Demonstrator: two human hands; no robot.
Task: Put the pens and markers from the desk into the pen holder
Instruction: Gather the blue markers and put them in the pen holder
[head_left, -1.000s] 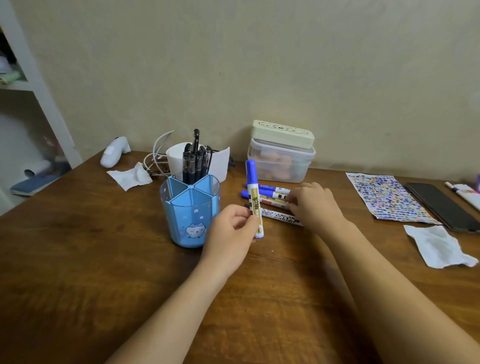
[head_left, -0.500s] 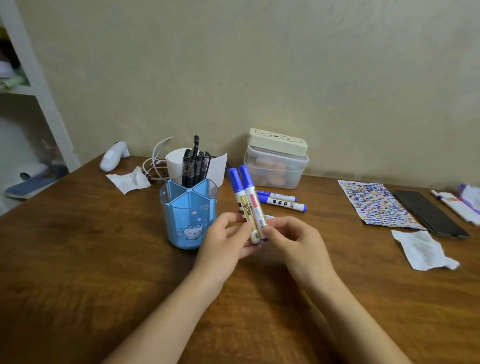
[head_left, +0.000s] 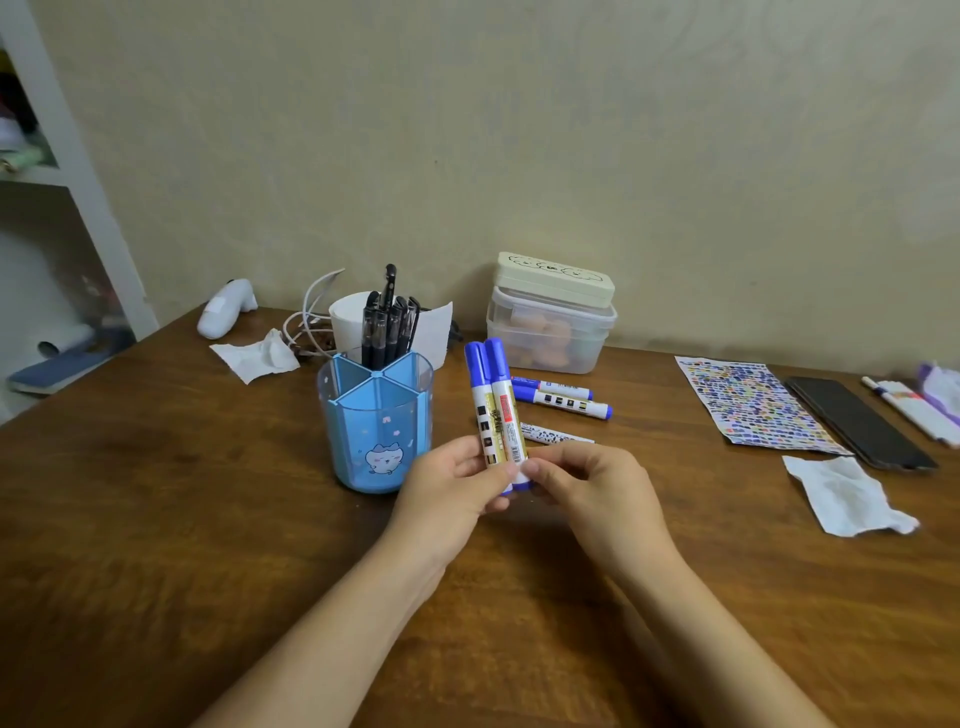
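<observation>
Second blue-capped white marker (head_left: 506, 410) now paired with first (head_left: 482, 415); left hand (head_left: 447, 491) and right hand (head_left: 587, 486) pinch both upright, 3 o'clock of translucent blue plastic pen holder (head_left: 375, 421). Drop-in next; three remain on surface.

Wooden desk (head_left: 156, 519), pen holder (head_left: 375, 431), markers (head_left: 558, 397), tissues (head_left: 844, 496)

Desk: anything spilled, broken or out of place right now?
Nothing spilled or broken. Crumpled tissues lie loose on the desk, and three markers remain flat behind the hands. The pen holder stands upright.

Pen holder (head_left: 375, 422) left of desk (head_left: 156, 519) centre, pens (head_left: 385, 327) in its rear compartment, markers (head_left: 558, 397) lying right of it, lidded box (head_left: 553, 317) at back edge
</observation>
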